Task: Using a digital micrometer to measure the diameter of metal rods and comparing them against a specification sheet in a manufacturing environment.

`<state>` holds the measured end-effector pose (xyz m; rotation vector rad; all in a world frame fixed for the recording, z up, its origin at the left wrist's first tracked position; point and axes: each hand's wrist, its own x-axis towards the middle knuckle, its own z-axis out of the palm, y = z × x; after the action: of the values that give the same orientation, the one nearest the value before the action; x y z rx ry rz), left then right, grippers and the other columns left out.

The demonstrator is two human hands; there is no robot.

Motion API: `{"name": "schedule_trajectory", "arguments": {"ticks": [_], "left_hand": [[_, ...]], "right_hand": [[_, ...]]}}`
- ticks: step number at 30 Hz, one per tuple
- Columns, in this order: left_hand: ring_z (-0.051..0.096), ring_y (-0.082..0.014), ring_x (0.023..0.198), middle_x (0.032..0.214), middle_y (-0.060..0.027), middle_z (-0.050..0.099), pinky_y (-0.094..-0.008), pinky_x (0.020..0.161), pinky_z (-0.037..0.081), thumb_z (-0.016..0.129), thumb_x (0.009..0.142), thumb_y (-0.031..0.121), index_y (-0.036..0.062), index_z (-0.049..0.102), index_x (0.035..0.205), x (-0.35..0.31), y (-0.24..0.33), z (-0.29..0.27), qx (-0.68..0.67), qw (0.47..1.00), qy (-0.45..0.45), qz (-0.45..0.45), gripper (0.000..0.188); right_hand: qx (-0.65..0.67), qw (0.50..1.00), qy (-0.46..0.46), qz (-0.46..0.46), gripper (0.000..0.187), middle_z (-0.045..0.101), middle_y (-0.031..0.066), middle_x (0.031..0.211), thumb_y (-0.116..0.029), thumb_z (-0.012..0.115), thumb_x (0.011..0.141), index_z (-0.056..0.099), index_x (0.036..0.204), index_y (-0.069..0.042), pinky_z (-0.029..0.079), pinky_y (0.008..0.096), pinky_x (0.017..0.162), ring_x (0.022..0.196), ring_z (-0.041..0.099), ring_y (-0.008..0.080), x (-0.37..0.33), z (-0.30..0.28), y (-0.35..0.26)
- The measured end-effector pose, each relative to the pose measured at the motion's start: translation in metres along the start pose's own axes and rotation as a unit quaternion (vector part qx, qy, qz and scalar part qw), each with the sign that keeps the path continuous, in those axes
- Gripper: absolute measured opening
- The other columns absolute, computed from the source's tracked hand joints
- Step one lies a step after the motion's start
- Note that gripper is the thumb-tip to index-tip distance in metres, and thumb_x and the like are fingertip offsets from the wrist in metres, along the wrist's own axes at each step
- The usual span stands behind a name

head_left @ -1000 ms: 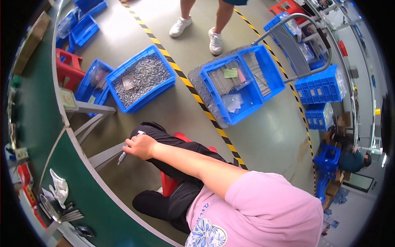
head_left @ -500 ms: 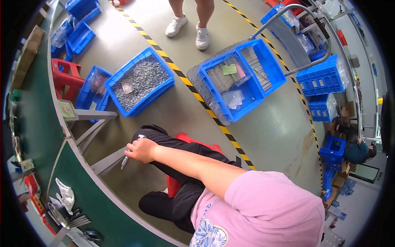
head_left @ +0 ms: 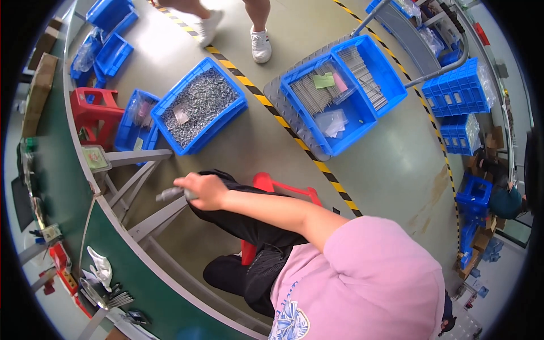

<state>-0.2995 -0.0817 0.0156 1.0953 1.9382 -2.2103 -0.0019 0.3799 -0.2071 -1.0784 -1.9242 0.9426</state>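
My right hand is closed around a slim grey pen-shaped tool, held over my right thigh beside the table edge. One end of the tool sticks out past the fingers toward the table; motion blurs it, so its exact kind does not show. My left hand is out of the picture. On the green-topped table lie a white glove and several thin metal rods. Beyond my knee, a blue bin full of small metal parts stands on the floor.
A trolley carries blue bins of long metal rods. Another person's white shoe is on the floor ahead. A red stool stands by the table, and blue crates are stacked at the right.
The pen-shaped tool has swung from pointing down to pointing toward the table. The other person's feet have shifted left, one of them blurred. The whole view has turned slightly.
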Motion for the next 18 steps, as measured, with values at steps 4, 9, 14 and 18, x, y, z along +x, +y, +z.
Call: {"name": "schedule_trajectory", "arguments": {"ticks": [4, 9, 14, 18], "left_hand": [[0.055, -0.0171, 0.079, 0.081, -0.008, 0.059, -0.0301, 0.068, 0.044, 0.042, 0.08, 0.017, 0.0053, 0.057, 0.08, 0.028, 0.0, 0.036, 0.045, 0.997, 0.04, 0.051, 0.019], [0.054, -0.0175, 0.082, 0.084, -0.0098, 0.058, -0.0314, 0.069, 0.043, 0.04, 0.081, 0.016, 0.0072, 0.058, 0.082, 0.005, 0.014, 0.1, 0.054, 0.996, 0.024, 0.065, 0.02], [0.05, -0.0202, 0.091, 0.089, -0.0089, 0.056, -0.0348, 0.077, 0.039, 0.04, 0.082, 0.021, 0.0056, 0.055, 0.085, -0.038, 0.039, 0.147, 0.027, 0.994, -0.057, 0.085, 0.022], [0.039, -0.0082, 0.039, 0.051, 0.0033, 0.04, -0.0203, 0.035, 0.035, 0.044, 0.082, 0.02, 0.0122, 0.041, 0.067, -0.046, 0.023, 0.041, 0.953, 0.235, -0.021, 0.191, 0.017]], "right_hand": [[0.172, 0.95, 0.051, 0.254, 0.036, 0.059, 0.011, 0.093, -0.038, 0.062, 0.067, 0.06, 0.09, -0.01, 0.045, 0.0334, 0.075, 0.087, 0.056, 0.0261, -0.015, -0.045, 0.031], [0.313, 0.791, 0.103, 0.515, 0.035, 0.053, 0.0066, 0.097, -0.026, 0.053, 0.074, 0.051, 0.103, -0.006, 0.05, 0.0308, 0.064, 0.093, 0.051, 0.0194, -0.096, -0.122, 0.13], [0.339, 0.722, 0.12, 0.592, 0.019, 0.05, 0.0034, 0.072, -0.02, 0.047, 0.074, 0.046, 0.092, -0.012, 0.045, 0.0275, 0.041, 0.064, 0.053, 0.0145, -0.187, -0.173, 0.17], [0.291, 0.658, 0.114, 0.685, 0.019, 0.051, 0.0079, 0.064, -0.024, 0.045, 0.069, 0.043, 0.084, -0.012, 0.037, 0.0319, 0.035, 0.041, 0.045, 0.0201, -0.228, -0.178, 0.175]]}}
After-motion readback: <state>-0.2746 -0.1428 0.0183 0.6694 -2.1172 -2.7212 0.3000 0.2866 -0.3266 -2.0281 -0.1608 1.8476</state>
